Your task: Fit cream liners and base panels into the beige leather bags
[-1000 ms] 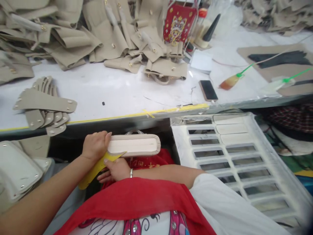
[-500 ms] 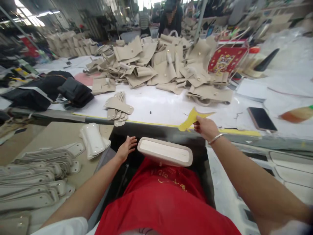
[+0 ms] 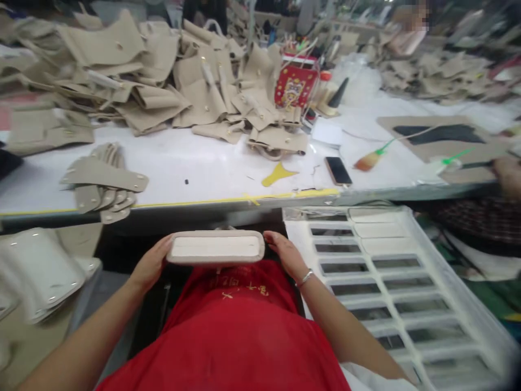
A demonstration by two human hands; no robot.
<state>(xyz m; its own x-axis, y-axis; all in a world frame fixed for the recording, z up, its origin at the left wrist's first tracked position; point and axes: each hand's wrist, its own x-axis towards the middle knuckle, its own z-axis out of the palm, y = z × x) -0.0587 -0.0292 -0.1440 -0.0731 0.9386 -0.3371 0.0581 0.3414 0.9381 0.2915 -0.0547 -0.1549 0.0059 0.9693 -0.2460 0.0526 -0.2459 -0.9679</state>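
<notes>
A beige bag-like piece with a white rectangular face (image 3: 215,247) rests at the lap, in front of the red apron (image 3: 228,331). My left hand (image 3: 151,262) is closed on its left end. At its right end is my right hand (image 3: 285,251), with fingertips against the corner and the palm turned inward; it holds the piece from that side. The far side of the piece and some fingertips are hidden. On the white table beyond lies a flat yellow piece (image 3: 279,174), touched by neither hand.
Beige bag parts (image 3: 199,98) are heaped on the table (image 3: 215,163). Stacked straps (image 3: 108,176) lie front left, a phone (image 3: 338,171) farther right. A slatted white rack (image 3: 370,271) stands at right. Another person's hand (image 3: 508,175) shows at the right edge.
The view has turned right. My right hand has let go of the yellow piece, now on the table, and moved to the beige piece. My left hand has closed on its left end.
</notes>
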